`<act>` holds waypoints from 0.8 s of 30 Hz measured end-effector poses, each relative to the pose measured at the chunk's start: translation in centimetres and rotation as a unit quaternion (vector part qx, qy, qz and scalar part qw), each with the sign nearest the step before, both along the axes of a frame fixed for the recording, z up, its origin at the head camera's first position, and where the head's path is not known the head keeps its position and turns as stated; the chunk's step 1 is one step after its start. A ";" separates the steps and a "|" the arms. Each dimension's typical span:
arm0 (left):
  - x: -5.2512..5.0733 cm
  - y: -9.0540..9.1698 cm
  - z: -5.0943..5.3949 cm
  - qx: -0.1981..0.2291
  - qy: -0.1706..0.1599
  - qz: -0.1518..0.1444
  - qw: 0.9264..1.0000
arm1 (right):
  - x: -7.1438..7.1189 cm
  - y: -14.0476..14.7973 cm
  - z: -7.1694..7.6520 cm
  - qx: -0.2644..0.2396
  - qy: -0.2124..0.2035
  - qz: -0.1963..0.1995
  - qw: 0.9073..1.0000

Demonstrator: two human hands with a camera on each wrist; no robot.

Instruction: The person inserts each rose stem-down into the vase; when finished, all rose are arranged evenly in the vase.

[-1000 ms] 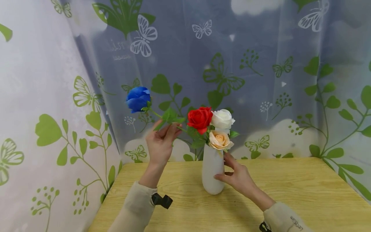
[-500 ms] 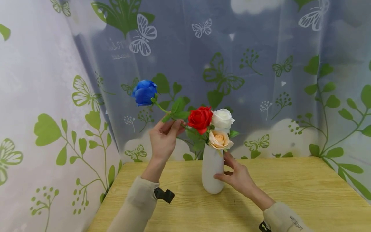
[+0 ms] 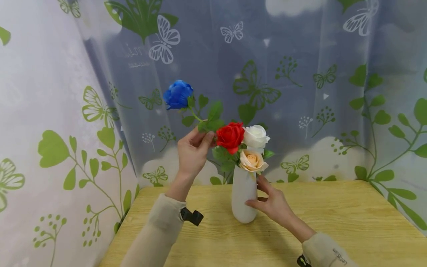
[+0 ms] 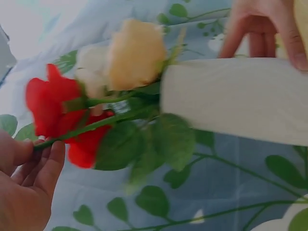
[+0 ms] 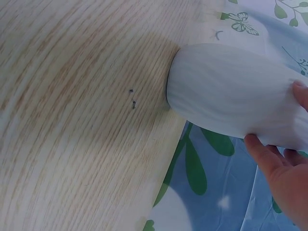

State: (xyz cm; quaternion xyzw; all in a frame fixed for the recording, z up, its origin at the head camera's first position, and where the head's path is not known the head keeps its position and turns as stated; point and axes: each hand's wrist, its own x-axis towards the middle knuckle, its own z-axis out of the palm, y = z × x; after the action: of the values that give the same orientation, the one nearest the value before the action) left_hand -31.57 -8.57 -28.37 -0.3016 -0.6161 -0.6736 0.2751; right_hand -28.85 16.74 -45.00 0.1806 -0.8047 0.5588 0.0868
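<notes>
My left hand pinches the green stem of a blue rose between thumb and fingers. The rose leans to the left, its bloom higher than the others. In the left wrist view the stem runs toward the mouth of the white vase; leaves hide its lower end. A red rose, a white rose and a peach rose stand in the vase. On the vase's right side, my right hand grips it, thumb in front and fingers behind. The vase stands upright on the table.
The wooden table reaches back to a hanging cloth printed with butterflies and leaves. Another pale printed cloth hangs along the left side. Small dark marks show on the tabletop near the vase.
My left hand has moved right and up, bringing the blue rose closer to the other flowers and more upright. The right hand and the vase have stayed in place.
</notes>
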 end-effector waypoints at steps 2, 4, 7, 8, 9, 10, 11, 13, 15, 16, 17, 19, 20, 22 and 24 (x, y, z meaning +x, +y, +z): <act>-0.3 0.6 -0.5 0.002 -0.012 -0.019 1.000 | 0.1 0.0 0.1 0.004 -0.002 0.000 1.000; -0.4 1.2 -1.2 -0.003 -0.023 -0.028 0.999 | 0.2 0.0 0.2 0.005 -0.007 0.000 1.000; -0.5 2.2 -2.5 -0.022 -0.036 -0.033 0.999 | 0.3 0.1 0.2 0.008 -0.006 0.000 1.000; -0.5 2.5 -3.0 -0.031 -0.043 -0.029 0.998 | 0.2 0.1 0.2 0.008 -0.005 0.000 1.000; -0.4 2.8 -3.5 -0.041 -0.050 -0.022 0.998 | 0.2 0.1 0.2 0.008 -0.003 -0.001 1.000; -0.4 3.0 -4.0 -0.050 -0.060 -0.018 0.997 | 0.1 0.1 0.1 0.009 -0.002 -0.002 1.000; -0.4 3.3 -4.4 -0.056 -0.072 -0.012 0.996 | 0.1 0.1 0.0 0.009 -0.001 -0.002 1.000; -0.4 3.6 -5.0 -0.069 -0.086 0.006 0.994 | 0.0 0.1 -0.1 0.013 0.001 -0.003 1.000; -0.4 3.8 -5.2 -0.084 -0.087 0.033 0.992 | -0.1 0.0 -0.1 0.017 0.006 -0.003 1.000; -0.4 3.8 -5.3 -0.091 -0.083 0.045 0.991 | -0.1 0.0 -0.1 0.019 0.009 -0.004 1.000; -0.4 3.8 -5.3 -0.099 -0.076 0.058 0.991 | -0.1 0.0 -0.1 0.020 0.012 -0.004 1.000; -0.4 3.8 -5.4 -0.117 -0.064 0.084 0.987 | -0.1 0.0 -0.1 0.021 0.020 -0.004 1.000; -0.5 3.8 -5.5 -0.126 -0.060 0.093 0.986 | -0.1 0.1 -0.1 0.022 0.023 -0.004 0.999; -0.5 3.9 -5.8 -0.145 -0.061 0.103 0.982 | 0.0 0.1 -0.1 0.019 0.024 -0.005 1.000; -0.5 4.1 -6.2 -0.168 -0.071 0.111 0.977 | 0.0 0.1 -0.2 0.015 0.026 -0.002 1.000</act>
State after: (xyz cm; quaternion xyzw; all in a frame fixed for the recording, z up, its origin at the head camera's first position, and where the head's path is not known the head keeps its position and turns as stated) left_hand -32.08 -4.47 -34.58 -0.2244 -0.7679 -0.5458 0.2491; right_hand -28.84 16.81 -45.18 0.1947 -0.8109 0.5415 0.1062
